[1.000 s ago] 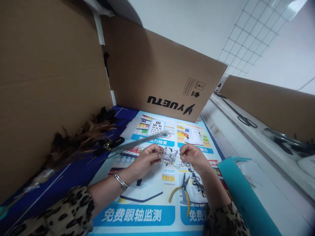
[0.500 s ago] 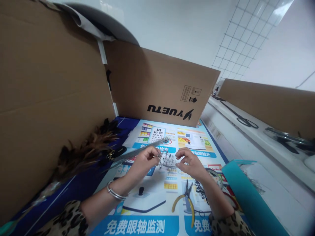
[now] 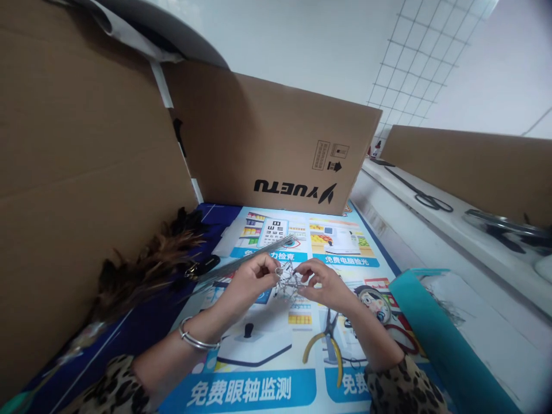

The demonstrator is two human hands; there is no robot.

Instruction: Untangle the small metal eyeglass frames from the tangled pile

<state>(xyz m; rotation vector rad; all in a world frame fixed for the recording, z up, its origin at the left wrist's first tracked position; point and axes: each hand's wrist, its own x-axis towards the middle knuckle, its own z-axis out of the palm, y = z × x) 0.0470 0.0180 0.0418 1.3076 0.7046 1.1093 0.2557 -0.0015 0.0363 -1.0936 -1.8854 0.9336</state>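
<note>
My left hand and my right hand are raised a little above a printed poster, close together. Both pinch a small tangle of thin silver wire that hangs between their fingertips. A silver bangle sits on my left wrist, and both sleeves are leopard print. Yellow-handled pliers lie on the poster just below my right hand. A bundle of straight metal wires lies behind my left hand, pointing to the back right.
Brown cardboard walls stand at the left and back. A pile of dark brown feathers lies along the left wall. A teal folder rests at the right, with dark wire pieces beside the pliers. Scissors lie on the white ledge.
My two hands have come closer together, and the wire tangle between them has bunched up into a tighter cluster. The view has tilted slightly.
</note>
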